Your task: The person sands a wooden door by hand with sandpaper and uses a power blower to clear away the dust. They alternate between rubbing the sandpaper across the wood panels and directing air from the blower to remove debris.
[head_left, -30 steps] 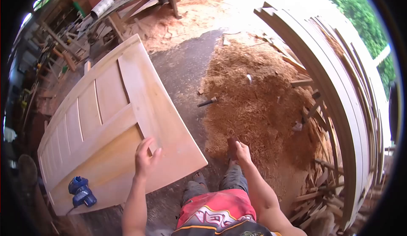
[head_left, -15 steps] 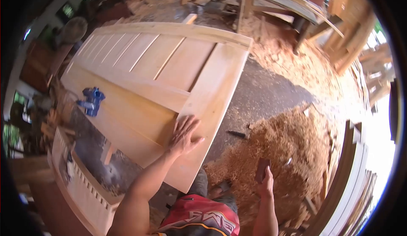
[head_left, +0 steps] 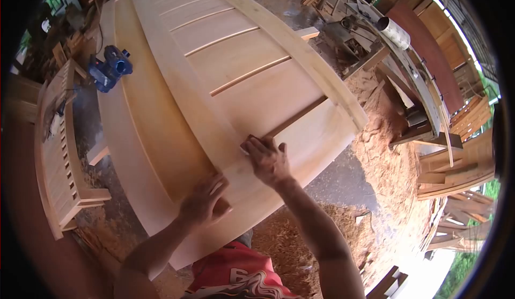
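Observation:
A large pale wooden panel [head_left: 236, 79] with slats and a recessed yellowish strip lies in front of me. My right hand [head_left: 266, 161] is on its surface near the end of a dark groove, fingers curled over a small dark brown block [head_left: 262, 138] that shows only in part. Lower left, my left hand [head_left: 205, 199] is over the panel's near end, beside the recess, with fingers bent and apart from the thumb; nothing shows in it. A blue power tool [head_left: 110, 68] rests on the panel's left edge.
A slatted wooden piece [head_left: 67, 154] stands at the left. Wood shavings [head_left: 300, 245] cover the floor at the right and near my feet. A workbench [head_left: 413, 76] with a metal cylinder [head_left: 394, 33] is at the upper right, with planks and boards around it.
My right hand has moved from beside the panel onto it with the brown block. My left hand has lifted or shifted toward the near end. The view has turned to the right.

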Available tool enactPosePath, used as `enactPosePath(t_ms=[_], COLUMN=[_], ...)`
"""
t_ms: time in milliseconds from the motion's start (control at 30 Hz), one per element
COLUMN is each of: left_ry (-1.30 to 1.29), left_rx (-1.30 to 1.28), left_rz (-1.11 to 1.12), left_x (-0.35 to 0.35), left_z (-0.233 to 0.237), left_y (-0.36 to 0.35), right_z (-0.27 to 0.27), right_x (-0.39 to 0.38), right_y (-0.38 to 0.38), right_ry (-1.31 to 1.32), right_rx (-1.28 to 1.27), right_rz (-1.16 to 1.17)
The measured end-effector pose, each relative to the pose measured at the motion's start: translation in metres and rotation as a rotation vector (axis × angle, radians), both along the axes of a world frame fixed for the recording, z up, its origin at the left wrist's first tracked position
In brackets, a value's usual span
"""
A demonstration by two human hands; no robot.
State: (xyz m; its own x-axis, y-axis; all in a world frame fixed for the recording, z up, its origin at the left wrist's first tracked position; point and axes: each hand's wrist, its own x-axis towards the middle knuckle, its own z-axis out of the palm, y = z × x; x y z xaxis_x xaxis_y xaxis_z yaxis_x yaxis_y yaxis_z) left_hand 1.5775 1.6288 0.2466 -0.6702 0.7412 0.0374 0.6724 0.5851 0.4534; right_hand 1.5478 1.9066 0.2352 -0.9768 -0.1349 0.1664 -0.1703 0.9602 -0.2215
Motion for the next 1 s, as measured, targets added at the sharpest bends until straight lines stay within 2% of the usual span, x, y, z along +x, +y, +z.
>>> enactPosePath(t_ms=[33,67,100,167,233,267,367,400,500,533,633,667,700,767,900,967,1000], left_ry=[0.003,0.008,0.001,-0.002,-0.002,-0.012,0.025,0.063,0.095,0.094,0.090,0.088,0.078,0.077,0.069,0.067,0.072], left_rx=[0.011,0.022,0.032,0.037,0.037,0.043,0.130,0.169,0.200,0.197,0.179,0.178,0.182,0.187,0.065,0.067,0.066], left_rz=[0.009,0.019,0.027,0.039,0.045,0.047,0.078,0.099,0.131,0.121,0.101,0.093,0.096,0.101,0.081,0.076,0.083], left_x=[-0.004,-0.008,-0.005,-0.007,-0.012,-0.011,-0.011,-0.016,-0.014,-0.013,-0.010,-0.014,-0.011,-0.012,-0.013,-0.008,-0.008], left_z=[0.001,0.000,-0.002,-0.001,0.000,-0.001,0.001,0.002,0.005,0.003,-0.003,-0.003,-0.002,0.000,-0.001,-0.007,-0.008], left_y=[0.001,0.003,0.003,0.007,0.004,0.004,0.013,0.015,0.018,0.019,0.014,0.013,0.015,0.016,0.014,0.009,0.007], right_z=[-0.008,-0.031,-0.011,0.001,0.014,-0.004,-0.011,-0.004,-0.009,-0.005,-0.006,0.007,0.011,0.000,0.007,0.017,0.011], right_x=[-0.001,-0.005,-0.018,-0.053,-0.053,-0.033,-0.039,-0.063,-0.074,-0.052,-0.066,-0.086,-0.092,-0.069,-0.079,-0.089,-0.089], right_y=[0.003,0.038,0.072,0.147,0.119,0.094,0.137,0.182,0.183,0.147,0.201,0.239,0.240,0.188,0.219,0.239,0.226], right_ry=[0.010,0.105,0.024,-0.083,-0.201,-0.106,-0.014,-0.069,-0.105,-0.208,-0.161,-0.075,-0.123,-0.148,-0.131,-0.050,-0.119], right_rx=[0.000,-0.026,0.129,0.097,0.132,0.165,0.093,0.217,0.305,0.257,0.176,0.223,0.255,0.205,0.139,0.206,0.146], right_rz=[0.033,0.059,-0.007,-0.214,-0.280,-0.167,-0.088,-0.217,-0.251,-0.191,-0.217,-0.263,-0.269,-0.203,-0.172,-0.196,-0.136])
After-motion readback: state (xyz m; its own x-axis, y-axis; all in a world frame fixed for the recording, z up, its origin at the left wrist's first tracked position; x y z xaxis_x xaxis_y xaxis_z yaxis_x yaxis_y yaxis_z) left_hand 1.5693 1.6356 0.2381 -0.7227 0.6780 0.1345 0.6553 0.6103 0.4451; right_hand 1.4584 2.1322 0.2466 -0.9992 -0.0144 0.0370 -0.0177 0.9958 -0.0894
